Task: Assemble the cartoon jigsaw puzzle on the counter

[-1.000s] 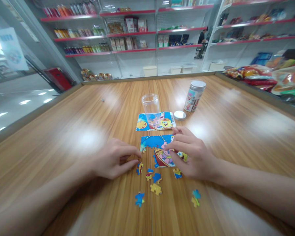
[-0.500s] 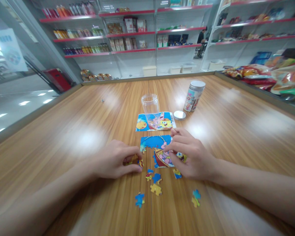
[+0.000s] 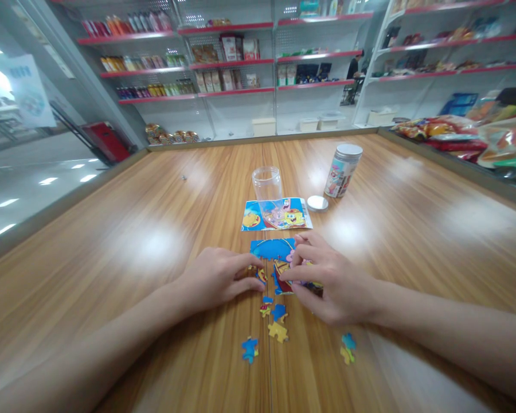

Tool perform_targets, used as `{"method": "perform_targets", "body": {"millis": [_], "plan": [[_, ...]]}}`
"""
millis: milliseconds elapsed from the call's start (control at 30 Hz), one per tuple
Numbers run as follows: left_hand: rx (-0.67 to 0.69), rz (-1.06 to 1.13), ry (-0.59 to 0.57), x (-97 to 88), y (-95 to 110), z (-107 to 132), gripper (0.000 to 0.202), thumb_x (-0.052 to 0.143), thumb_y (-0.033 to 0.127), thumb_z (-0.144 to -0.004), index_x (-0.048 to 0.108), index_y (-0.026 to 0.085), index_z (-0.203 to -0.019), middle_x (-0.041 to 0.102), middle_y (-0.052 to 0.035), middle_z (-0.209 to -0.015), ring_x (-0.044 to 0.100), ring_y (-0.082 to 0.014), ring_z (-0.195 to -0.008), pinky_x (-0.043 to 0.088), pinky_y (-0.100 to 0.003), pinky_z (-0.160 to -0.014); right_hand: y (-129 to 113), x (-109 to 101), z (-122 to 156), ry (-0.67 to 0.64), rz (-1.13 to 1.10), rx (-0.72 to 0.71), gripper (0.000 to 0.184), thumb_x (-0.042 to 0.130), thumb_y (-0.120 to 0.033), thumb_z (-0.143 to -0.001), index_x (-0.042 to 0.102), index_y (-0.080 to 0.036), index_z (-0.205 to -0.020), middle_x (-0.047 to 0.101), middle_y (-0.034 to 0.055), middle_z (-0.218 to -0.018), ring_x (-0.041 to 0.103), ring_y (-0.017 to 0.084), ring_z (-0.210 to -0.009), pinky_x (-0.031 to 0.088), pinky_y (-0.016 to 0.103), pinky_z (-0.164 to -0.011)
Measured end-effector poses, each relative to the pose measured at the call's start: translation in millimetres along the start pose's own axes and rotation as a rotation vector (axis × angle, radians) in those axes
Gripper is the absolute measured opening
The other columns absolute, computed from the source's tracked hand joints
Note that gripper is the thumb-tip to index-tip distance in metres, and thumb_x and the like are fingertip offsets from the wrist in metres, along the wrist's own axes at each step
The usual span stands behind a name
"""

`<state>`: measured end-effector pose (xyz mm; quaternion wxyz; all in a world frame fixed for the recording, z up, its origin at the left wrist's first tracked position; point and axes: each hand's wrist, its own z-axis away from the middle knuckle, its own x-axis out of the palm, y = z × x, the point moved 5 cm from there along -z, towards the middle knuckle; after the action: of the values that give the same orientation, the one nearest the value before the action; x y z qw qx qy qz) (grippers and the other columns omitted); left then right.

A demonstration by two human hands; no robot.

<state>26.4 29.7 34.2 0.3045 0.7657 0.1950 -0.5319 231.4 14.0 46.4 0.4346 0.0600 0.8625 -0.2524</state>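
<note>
A partly assembled jigsaw puzzle [image 3: 272, 249] lies on the table, its right part covered by my right hand. Thumb and index finger of my left hand [image 3: 221, 278] close on a small yellow and red puzzle piece [image 3: 261, 275] at the puzzle's left side. My right hand [image 3: 333, 281] rests over the boat part with its fingers apart, fingertips on or just above the puzzle. Below lie loose pieces: a blue one [image 3: 278, 312], a yellow one [image 3: 278, 331], another blue one [image 3: 250, 349] and a blue-yellow one [image 3: 348, 347].
Behind the puzzle, a clear jar [image 3: 267, 182] stands by a printed picture sheet [image 3: 251, 217]. A silver lid [image 3: 317, 203] and a labelled can [image 3: 343, 171] stand to its right. Bagged goods [image 3: 451, 135] sit beyond the table's right edge; stocked shelves [image 3: 232, 63] line the back.
My left hand has shifted slightly right with the piece, closer to the boat section. My right hand's fingers have slid a little left over the puzzle. The view has moved slightly.
</note>
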Motion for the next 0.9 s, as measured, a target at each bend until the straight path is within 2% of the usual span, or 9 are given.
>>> {"method": "perform_targets", "body": {"millis": [100, 200, 300, 367, 600, 700, 900], "plan": [[0.040, 0.042, 0.014, 0.7, 2.3, -1.0, 0.026, 0.064, 0.045, -0.095, 0.072, 0.024, -0.109, 0.075, 0.0014, -0.079, 0.065, -0.0099, -0.059, 0.041, -0.020, -0.056, -0.1, 0.4, -1.3, -0.016, 0.009, 0.004, 0.017, 0.060, -0.011, -0.083, 0.075, -0.018, -0.089, 0.060, 0.0072, -0.086, 0.049, 0.021, -0.087, 0.041, 0.049, -0.097], [0.071, 0.070, -0.003, 2.8, 5.2, -1.2, 0.026, 0.060, 0.042, -0.098, 0.071, 0.024, -0.113, 0.077, -0.0009, -0.090, 0.071, -0.0114, -0.069, 0.046, -0.020, -0.061, -0.2, -0.1, -1.6, -0.019, 0.015, 0.007, 0.017, 0.060, -0.012, -0.083, 0.075, -0.018, -0.090, 0.059, 0.0071, -0.085, 0.049, 0.021, -0.086, 0.042, 0.049, -0.096], [0.005, -0.010, 0.024, 2.4, 3.8, -1.6, 0.037, 0.063, 0.048, -0.095, 0.069, 0.022, -0.120, 0.075, -0.0008, -0.076, 0.066, -0.0122, -0.057, 0.040, -0.022, -0.052, -0.2, 0.2, -1.1, -0.027, 0.020, 0.010, 0.017, 0.059, -0.013, -0.084, 0.074, -0.018, -0.090, 0.059, 0.0073, -0.085, 0.049, 0.021, -0.086, 0.042, 0.048, -0.095], [-0.038, -0.036, 0.020, 2.6, 2.3, -1.9, 0.038, 0.065, 0.051, -0.093, 0.070, 0.023, -0.118, 0.073, 0.0006, -0.071, 0.062, -0.0117, -0.051, 0.037, -0.022, -0.050, -0.2, 0.6, -0.8, -0.030, 0.022, 0.010, 0.017, 0.059, -0.013, -0.085, 0.074, -0.018, -0.091, 0.060, 0.0074, -0.086, 0.049, 0.021, -0.086, 0.042, 0.047, -0.094], [-0.013, 0.087, 0.017, 4.9, 1.9, -0.7, 0.025, 0.063, 0.042, -0.096, 0.075, 0.026, -0.112, 0.077, -0.0001, -0.084, 0.064, -0.0106, -0.058, 0.043, -0.022, -0.059, 1.3, 1.8, -1.1, -0.042, 0.027, 0.009, 0.019, 0.060, -0.010, -0.083, 0.075, -0.018, -0.092, 0.059, 0.0067, -0.086, 0.051, 0.020, -0.084, 0.040, 0.047, -0.098], [-0.040, 0.091, 0.010, 6.9, 0.9, -0.2, 0.025, 0.063, 0.042, -0.096, 0.074, 0.026, -0.113, 0.075, 0.0005, -0.079, 0.061, -0.0106, -0.056, 0.041, -0.022, -0.057, 1.5, 1.9, -1.3, -0.036, 0.028, 0.007, 0.019, 0.060, -0.010, -0.082, 0.075, -0.018, -0.092, 0.059, 0.0066, -0.086, 0.051, 0.019, -0.084, 0.040, 0.047, -0.099], [-0.139, 0.127, -0.085, 10.0, 0.0, -1.1, 0.025, 0.062, 0.040, -0.096, 0.069, 0.023, -0.114, 0.062, 0.0048, -0.064, 0.054, -0.0093, -0.053, 0.035, -0.020, -0.055, 1.0, 2.6, -0.7, -0.047, 0.022, 0.010, 0.019, 0.059, -0.012, -0.086, 0.075, -0.019, -0.093, 0.060, 0.0068, -0.087, 0.050, 0.020, -0.084, 0.040, 0.047, -0.096]]}}
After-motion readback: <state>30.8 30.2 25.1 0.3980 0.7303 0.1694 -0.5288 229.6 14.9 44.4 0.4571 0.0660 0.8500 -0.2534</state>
